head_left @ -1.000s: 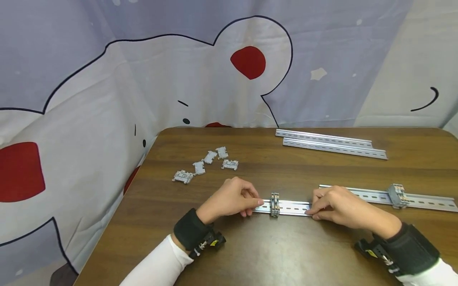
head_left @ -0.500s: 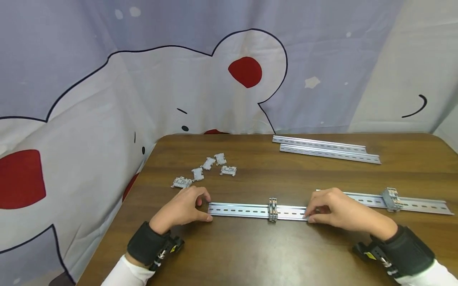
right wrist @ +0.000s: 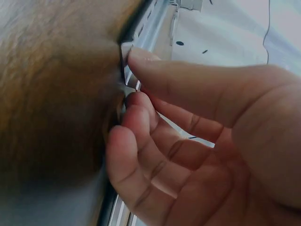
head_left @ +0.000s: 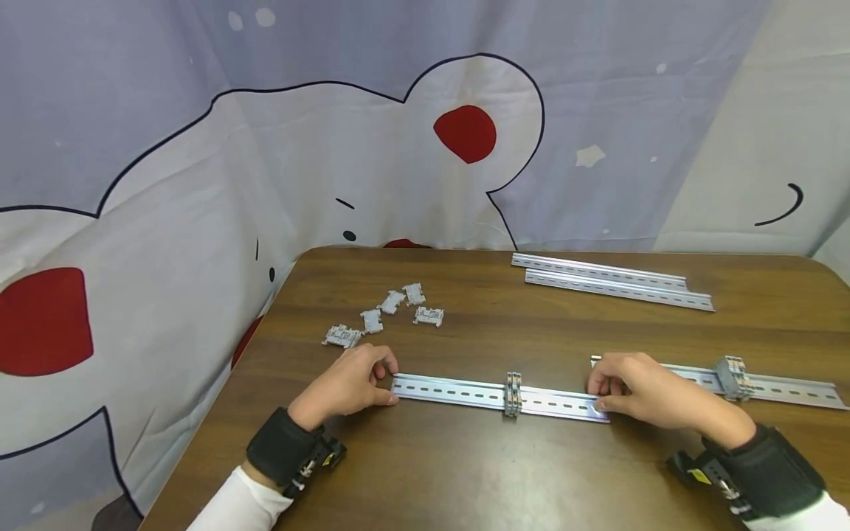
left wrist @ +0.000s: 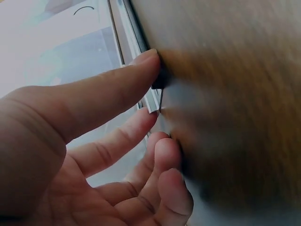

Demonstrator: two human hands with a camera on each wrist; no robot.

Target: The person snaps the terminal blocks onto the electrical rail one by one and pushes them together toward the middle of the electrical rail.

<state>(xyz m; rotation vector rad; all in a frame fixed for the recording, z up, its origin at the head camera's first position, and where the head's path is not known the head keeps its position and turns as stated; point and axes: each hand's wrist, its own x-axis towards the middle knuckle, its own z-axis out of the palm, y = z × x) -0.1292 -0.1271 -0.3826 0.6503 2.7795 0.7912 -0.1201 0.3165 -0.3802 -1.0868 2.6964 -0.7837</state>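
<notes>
A slotted metal DIN rail (head_left: 451, 391) lies on the table in front, with a small stack of grey terminal blocks (head_left: 513, 394) clipped on right of its middle. My left hand (head_left: 348, 383) holds the rail's left end between thumb and forefinger; in the left wrist view the thumb (left wrist: 117, 87) is at one edge and a fingertip at the other. At the right end, my right hand (head_left: 644, 387) pinches the rail, its thumb (right wrist: 174, 80) on the end in the right wrist view. The other fingers of both hands are loosely bent.
Behind my right hand lies another DIN rail (head_left: 790, 394) carrying grey terminal blocks (head_left: 733, 377). Two bare rails (head_left: 617, 290) lie near the table's back edge. Several loose terminal blocks (head_left: 429, 317) are scattered at the back left. A patterned curtain (head_left: 332, 162) hangs behind the table (head_left: 465, 472).
My left hand has moved left from beside the terminal blocks to the rail's left end. My right hand has shifted right to the right end. The rail's right end now sits slightly nearer me.
</notes>
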